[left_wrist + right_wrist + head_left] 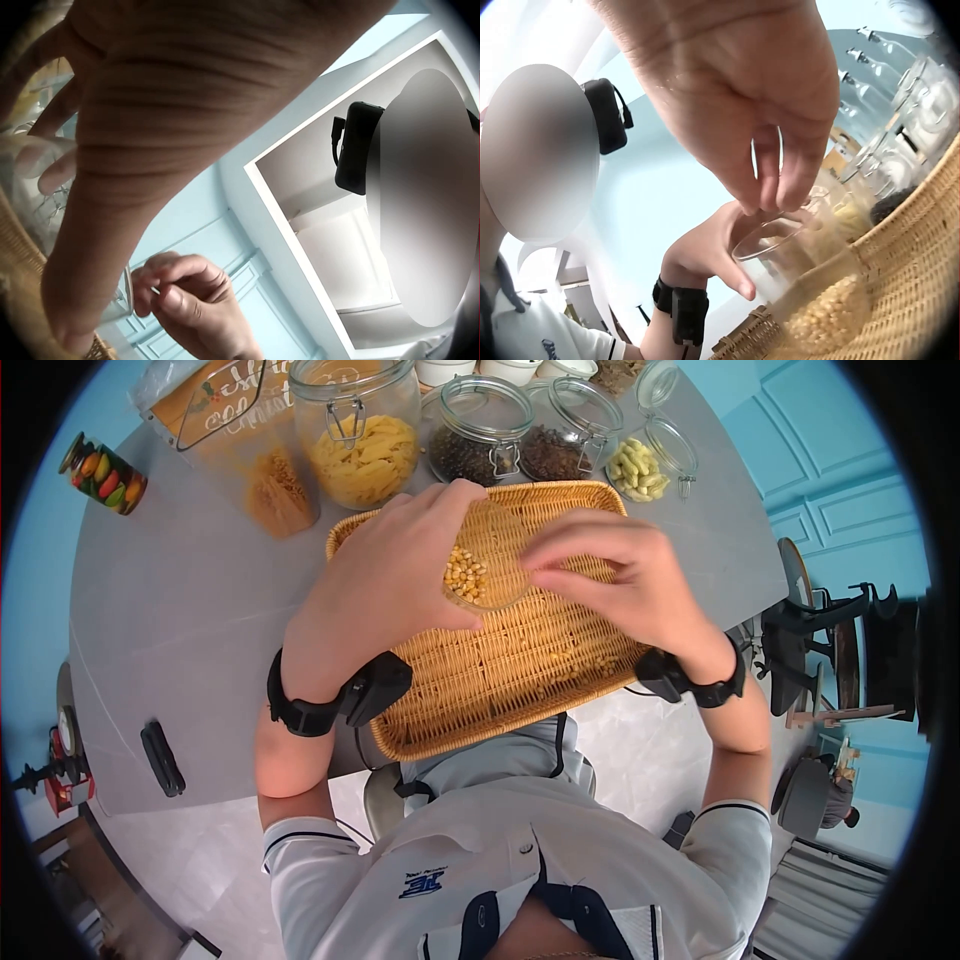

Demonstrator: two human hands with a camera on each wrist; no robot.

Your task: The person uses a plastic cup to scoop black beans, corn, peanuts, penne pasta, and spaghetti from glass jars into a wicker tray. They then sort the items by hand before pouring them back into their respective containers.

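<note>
A clear cup with yellow corn kernels at its bottom is tilted above a wicker tray. The left hand grips the cup round its side. At the cup's mouth is the right hand, thumb and fingertips brought together; whether a kernel is between them cannot be told. In the right wrist view, the right fingertips hang just over the rim of the cup. Some loose kernels lie in the tray's near right part.
Behind the tray stand a pasta jar, two jars of dark contents, a small jar of pale green pieces and a clear container. A jar of colourful pieces is far left; a black object lies at the table's left.
</note>
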